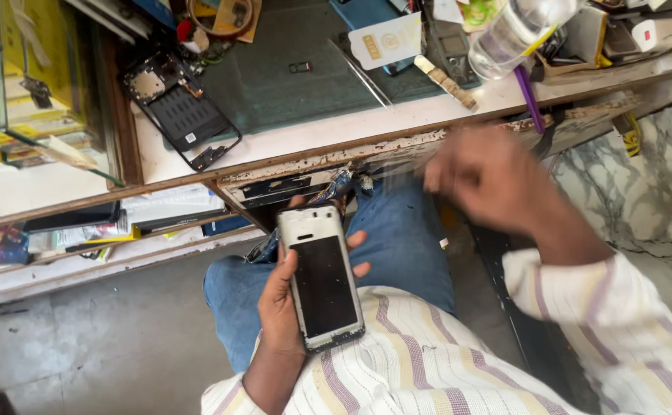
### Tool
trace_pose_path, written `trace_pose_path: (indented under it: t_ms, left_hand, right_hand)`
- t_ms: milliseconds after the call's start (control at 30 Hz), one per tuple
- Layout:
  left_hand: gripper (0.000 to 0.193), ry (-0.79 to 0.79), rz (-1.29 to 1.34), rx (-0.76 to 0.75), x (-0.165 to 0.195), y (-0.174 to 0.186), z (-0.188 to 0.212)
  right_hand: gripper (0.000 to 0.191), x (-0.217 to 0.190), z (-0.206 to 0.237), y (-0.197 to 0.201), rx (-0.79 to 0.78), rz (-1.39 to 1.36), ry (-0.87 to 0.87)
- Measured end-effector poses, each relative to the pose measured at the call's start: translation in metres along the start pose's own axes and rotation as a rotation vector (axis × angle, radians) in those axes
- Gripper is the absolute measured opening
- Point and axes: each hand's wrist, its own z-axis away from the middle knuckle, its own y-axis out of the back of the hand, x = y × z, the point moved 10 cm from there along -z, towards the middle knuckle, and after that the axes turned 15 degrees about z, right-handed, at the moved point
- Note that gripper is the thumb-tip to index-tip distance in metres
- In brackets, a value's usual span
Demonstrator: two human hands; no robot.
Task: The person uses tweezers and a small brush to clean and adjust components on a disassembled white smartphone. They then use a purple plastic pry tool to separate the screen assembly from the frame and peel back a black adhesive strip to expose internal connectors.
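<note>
Over the lap, in the head view, the left hand grips a phone from beneath, thumb along its left edge and fingertips curled round the right edge, screen side up. Its dark panel sits in a pale frame, top end pointing to twelve o'clock, toward the bench. At two o'clock from the phone the right hand is raised in front of the bench edge, blurred by motion; whether its fingers pinch anything I cannot tell. The two hands are well apart. Below them lie blue jeans and a striped shirt.

On the bench, at eleven o'clock from the phone, a stripped phone frame lies tilted on a dark green mat. At one o'clock a clear bottle lies on its side among clutter, with a purple tool hanging over the bench edge just below it. A glass case stands at ten o'clock.
</note>
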Motion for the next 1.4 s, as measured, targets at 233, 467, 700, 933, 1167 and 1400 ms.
trace_pose_path:
  t_ms: [233, 467, 700, 933, 1167, 1400]
  left_hand:
    - [0.065, 0.043, 0.001, -0.017, -0.003, -0.022, 0.004]
    - [0.078, 0.28, 0.378, 0.094, -0.025, -0.081, 0.011]
    - [0.07, 0.267, -0.097, -0.048, -0.037, -0.11, -0.002]
    - [0.066, 0.122, -0.075, -0.001, 0.015, -0.051, -0.007]
    - [0.071, -0.215, -0.291, 0.092, 0.082, -0.028, 0.025]
    - [0.074, -0.245, -0.318, 0.08, 0.088, -0.025, 0.03]
  right_hand:
    - [0.024, 0.053, -0.077, 0.021, 0.407, 0.566, -0.066]
    - [0.014, 0.036, 0.006, 0.016, 0.51, 0.259, 0.046]
    - [0.036, 0.123, 0.099, -0.132, 0.093, -0.125, -0.795]
    - [0.037, 0.122, 0.057, -0.182, 0.054, -0.377, -0.629]
    - [0.031, 0.116, 0.169, -0.142, 0.175, 0.144, -0.75]
    - [0.029, 0.097, 0.34, -0.147, -0.134, 0.337, -1.106]
